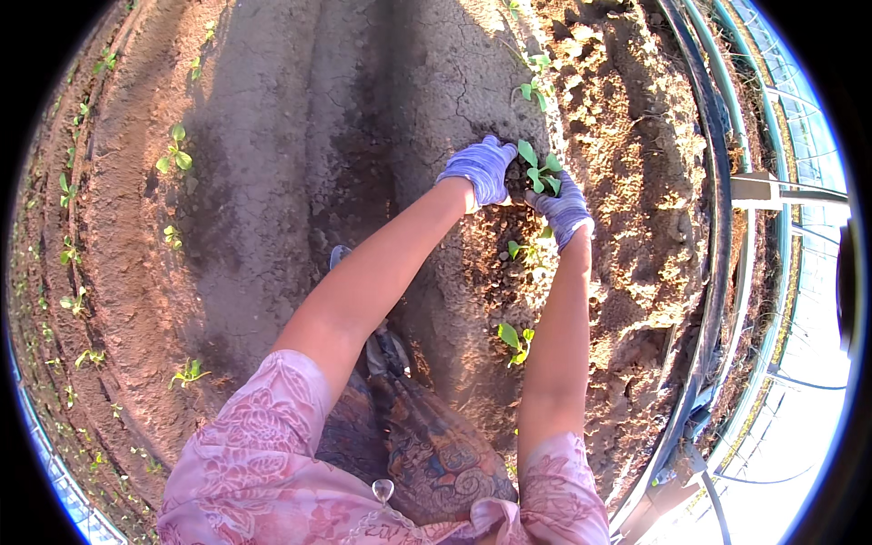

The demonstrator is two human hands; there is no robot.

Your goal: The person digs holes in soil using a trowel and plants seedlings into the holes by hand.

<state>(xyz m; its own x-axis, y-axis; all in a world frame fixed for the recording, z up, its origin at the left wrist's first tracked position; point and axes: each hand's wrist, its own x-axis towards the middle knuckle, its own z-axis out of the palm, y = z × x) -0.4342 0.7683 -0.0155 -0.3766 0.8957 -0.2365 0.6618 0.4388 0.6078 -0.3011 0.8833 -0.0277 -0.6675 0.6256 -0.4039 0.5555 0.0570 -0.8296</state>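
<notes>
A leafy green seedling (537,167) stands in dark, loosened soil on the ridge in front of me. My left hand (479,170), in a purple-and-white knit glove, is at the soil on the seedling's left side, its thumb spread from its fingers. On the other side, low against the plant, is my right hand (563,210) in a matching glove. Leaves cover part of its fingers, so whether it grips the stem or only touches the soil is unclear. Between my forearms, a smaller seedling (516,249) grows just nearer to me.
More seedlings follow the same row, one nearer (515,343) and one farther (534,90). A furrow (354,163) runs to the left, with another planted row (174,158) beyond it. At right, a black hose (717,157) lies along the bed beside the greenhouse frame (783,204).
</notes>
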